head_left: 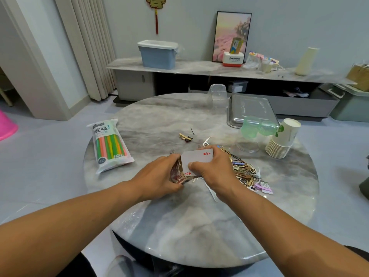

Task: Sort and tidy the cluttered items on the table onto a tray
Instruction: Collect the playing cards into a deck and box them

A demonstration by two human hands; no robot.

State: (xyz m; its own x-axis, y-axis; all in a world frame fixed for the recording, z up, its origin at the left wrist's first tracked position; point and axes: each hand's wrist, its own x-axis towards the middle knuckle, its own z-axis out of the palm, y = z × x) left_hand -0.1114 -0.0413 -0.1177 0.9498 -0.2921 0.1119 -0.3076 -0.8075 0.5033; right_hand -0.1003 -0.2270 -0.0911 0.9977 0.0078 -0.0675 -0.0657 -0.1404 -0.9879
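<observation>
Playing cards (196,160), an ace on top, sit mid-tabletop (179,216) with both hands curled around them, left hand (159,174) gripping the half-hidden stack, right hand (213,170) pinching the ace, beside one tangled, uncountable clutter pile (245,172); one tray (249,108) stands beyond.

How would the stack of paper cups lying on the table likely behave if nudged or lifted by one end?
The stack of paper cups lies tilted on its side, so a nudge would probably roll it. Nested thin paper, it is likely light, and lifted by one end it may slide apart.
</observation>
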